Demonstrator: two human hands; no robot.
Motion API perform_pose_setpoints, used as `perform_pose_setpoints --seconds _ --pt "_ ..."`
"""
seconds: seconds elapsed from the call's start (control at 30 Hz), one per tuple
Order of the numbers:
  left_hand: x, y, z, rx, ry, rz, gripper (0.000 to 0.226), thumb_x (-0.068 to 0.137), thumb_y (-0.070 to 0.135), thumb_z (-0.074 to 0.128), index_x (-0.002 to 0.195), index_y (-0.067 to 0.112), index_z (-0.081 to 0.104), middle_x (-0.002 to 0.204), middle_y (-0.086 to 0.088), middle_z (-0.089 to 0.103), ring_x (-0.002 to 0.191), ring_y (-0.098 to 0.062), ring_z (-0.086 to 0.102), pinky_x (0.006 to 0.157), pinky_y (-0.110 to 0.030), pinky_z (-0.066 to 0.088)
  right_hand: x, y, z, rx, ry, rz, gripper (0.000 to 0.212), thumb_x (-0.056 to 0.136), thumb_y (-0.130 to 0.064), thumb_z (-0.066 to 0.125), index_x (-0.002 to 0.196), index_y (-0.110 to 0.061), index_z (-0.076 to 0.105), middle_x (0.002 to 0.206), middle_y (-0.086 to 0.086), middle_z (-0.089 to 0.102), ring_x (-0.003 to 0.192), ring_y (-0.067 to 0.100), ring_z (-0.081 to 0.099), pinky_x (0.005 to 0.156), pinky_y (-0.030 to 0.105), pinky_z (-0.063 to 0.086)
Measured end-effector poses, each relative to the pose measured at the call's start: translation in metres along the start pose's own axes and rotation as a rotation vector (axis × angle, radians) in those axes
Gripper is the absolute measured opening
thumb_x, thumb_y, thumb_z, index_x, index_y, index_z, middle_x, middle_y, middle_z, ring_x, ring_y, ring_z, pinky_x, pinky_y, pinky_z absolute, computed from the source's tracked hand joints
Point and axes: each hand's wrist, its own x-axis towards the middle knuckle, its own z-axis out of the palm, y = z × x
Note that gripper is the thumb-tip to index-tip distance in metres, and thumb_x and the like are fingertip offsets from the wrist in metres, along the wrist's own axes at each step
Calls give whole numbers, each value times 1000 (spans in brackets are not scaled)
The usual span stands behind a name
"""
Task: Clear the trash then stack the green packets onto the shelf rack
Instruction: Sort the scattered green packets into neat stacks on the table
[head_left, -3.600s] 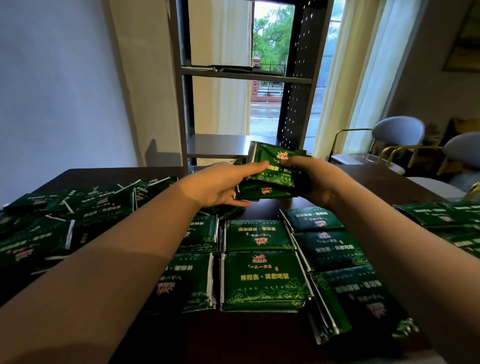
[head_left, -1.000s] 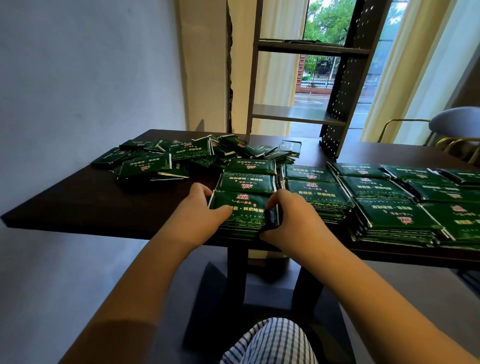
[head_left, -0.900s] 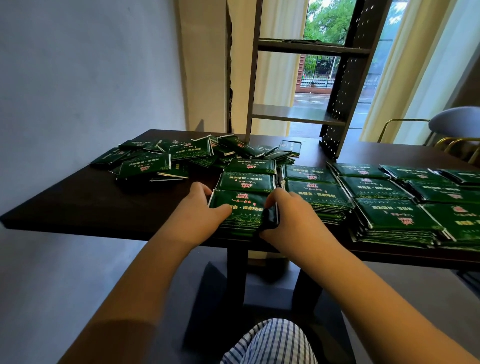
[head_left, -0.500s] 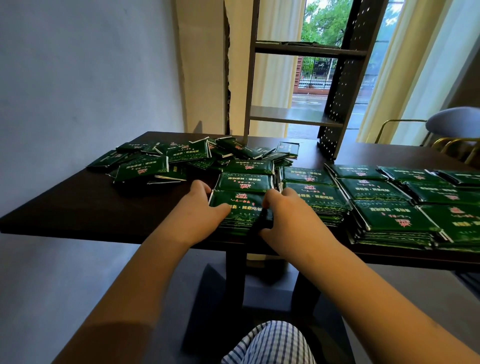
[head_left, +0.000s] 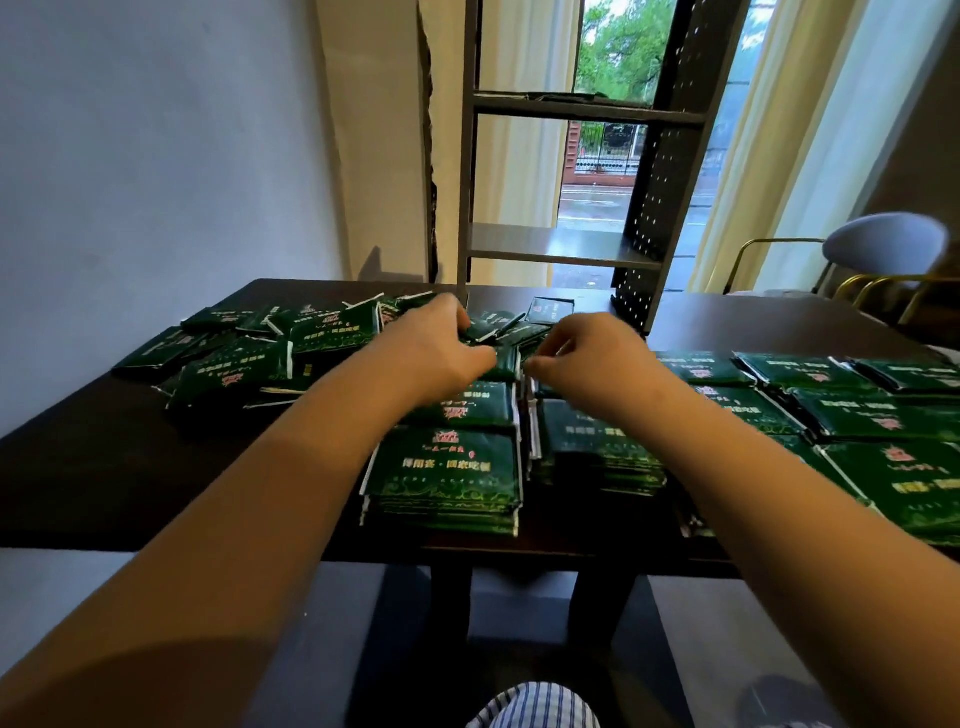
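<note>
Hovered left hand (head_left: 441, 353) and right hand (head_left: 587, 358) over loose green packets (head_left: 332, 332) mid tabletop (head_left: 104, 467), just before the shelf rack (head_left: 561, 247); could not tell either grip as closed or open. Judged sorting well along, with neat stacks (head_left: 447, 467) nearby, yet shelving apparently not begun. Saw no trash.

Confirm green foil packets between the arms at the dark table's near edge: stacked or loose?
Stacked: the green foil packet pile shows layered edges, aligned, on the dark table. The far-left packets lie jumbled.
</note>
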Motion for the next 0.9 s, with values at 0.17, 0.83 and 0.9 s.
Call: perform_pose_setpoints --seconds 0.17,0.83,0.9 --pt "76 20 7 136 -118 56 24 96 32 58 108 12 54 103 -8 52 90 -22 52 78 -32 41 77 27 -12 445 33 305 31 87 -5 64 115 8 63 111 25 68 105 36 68 79 37 60" --pt "231 27 67 507 -493 49 105 76 66 71 150 3 32 148 -14 44 132 -32 47 107 -41 42 231 88 40 -333 -349 297 57 102 -21 45 155 -14 27 163 7 21 149 27 21 118 41 28" --pt "233 27 67 535 -490 73 97 77 66 70 145 3 40 142 -13 50 126 -31 52 102 -40 44 232 89 39 -399 -378 274 52 103 -28 46 151 -9 37 152 13 42 138 30 42 111 38 38"
